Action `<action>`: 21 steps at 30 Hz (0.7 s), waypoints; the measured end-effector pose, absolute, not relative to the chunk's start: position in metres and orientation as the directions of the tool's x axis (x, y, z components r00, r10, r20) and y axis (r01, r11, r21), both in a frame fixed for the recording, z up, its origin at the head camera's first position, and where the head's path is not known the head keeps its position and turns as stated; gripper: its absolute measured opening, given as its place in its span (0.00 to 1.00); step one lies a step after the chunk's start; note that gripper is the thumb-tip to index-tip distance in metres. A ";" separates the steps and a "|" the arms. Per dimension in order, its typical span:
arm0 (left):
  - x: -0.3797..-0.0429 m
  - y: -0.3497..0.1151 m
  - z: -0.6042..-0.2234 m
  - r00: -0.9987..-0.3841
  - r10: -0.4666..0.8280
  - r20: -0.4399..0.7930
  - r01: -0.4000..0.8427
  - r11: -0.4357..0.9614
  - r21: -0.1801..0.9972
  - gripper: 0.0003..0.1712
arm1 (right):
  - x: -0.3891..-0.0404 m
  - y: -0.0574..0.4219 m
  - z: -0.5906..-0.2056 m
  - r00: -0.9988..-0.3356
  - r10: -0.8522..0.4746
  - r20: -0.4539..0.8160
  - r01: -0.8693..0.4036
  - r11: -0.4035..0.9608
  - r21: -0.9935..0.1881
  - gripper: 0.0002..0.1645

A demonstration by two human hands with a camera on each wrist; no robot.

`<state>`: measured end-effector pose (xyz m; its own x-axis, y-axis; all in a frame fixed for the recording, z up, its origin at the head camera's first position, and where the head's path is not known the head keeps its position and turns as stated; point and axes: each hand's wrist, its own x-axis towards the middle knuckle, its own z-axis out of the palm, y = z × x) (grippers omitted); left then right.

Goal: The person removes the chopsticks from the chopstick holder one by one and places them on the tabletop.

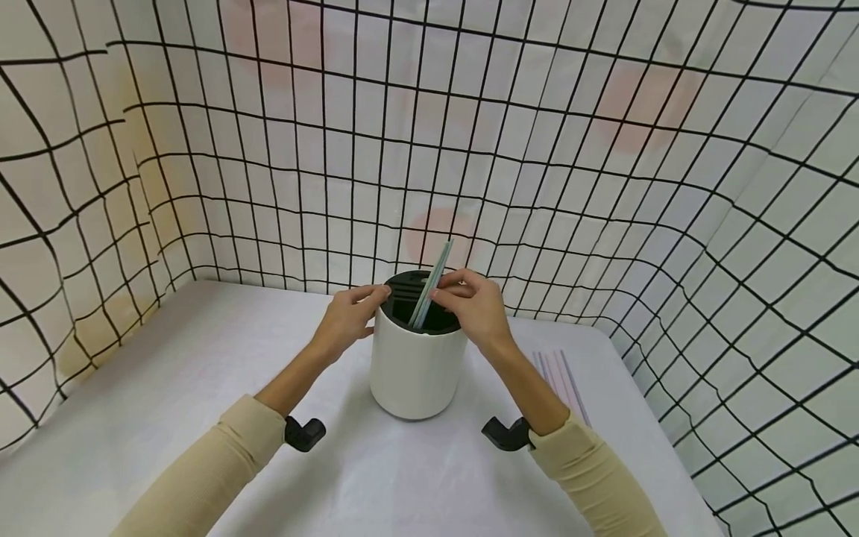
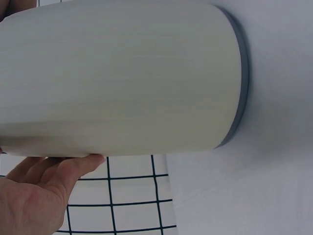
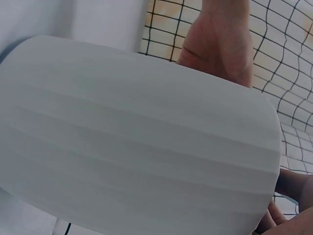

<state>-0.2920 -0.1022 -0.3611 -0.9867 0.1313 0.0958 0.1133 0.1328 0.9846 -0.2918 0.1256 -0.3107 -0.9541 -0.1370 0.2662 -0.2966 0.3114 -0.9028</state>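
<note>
A white round utensil holder (image 1: 417,377) stands upright on the table, with a black slotted insert (image 1: 405,287) in its top. My left hand (image 1: 347,317) holds its upper left edge, fingertips at the rim and thumb against the side; the left wrist view shows that hand (image 2: 46,191) touching the wall. Between thumb and fingers, my right hand (image 1: 476,306) pinches a small bundle of thin pale green straws (image 1: 432,282). They lean to the right, and their lower ends are inside the holder's opening. In the right wrist view the holder (image 3: 142,137) hides most of the fingers.
Several pink and purple straws (image 1: 562,377) lie on the white table (image 1: 403,477), partly behind the right forearm. Black wire grid panels (image 1: 356,149) rise around the back and sides. Black wrist mounts (image 1: 305,434) stick out from both cuffs.
</note>
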 end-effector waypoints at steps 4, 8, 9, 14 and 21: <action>-0.291 -0.103 -0.360 -0.987 0.131 0.097 0.114 0.129 0.985 0.33 | -0.292 0.128 -0.304 -0.956 -0.129 0.265 -0.291 0.285 -0.913 0.11; -0.291 -0.103 -0.361 -0.987 0.131 0.095 0.112 0.126 0.986 0.33 | -0.291 0.134 -0.291 -0.952 -0.108 0.287 -0.305 0.252 -0.918 0.13; -0.292 -0.102 -0.361 -0.987 0.129 0.094 0.110 0.128 0.986 0.33 | -0.290 0.136 -0.287 -0.949 -0.101 0.299 -0.315 0.245 -0.917 0.13; -0.293 -0.102 -0.361 -0.988 0.120 0.100 0.116 0.142 0.983 0.33 | -0.286 0.146 -0.262 -0.934 -0.072 0.350 -0.357 0.202 -0.912 0.16; -0.291 -0.102 -0.360 -0.989 0.116 0.094 0.110 0.145 0.983 0.33 | -0.277 0.163 -0.229 -0.918 -0.023 0.395 -0.396 0.064 -0.916 0.13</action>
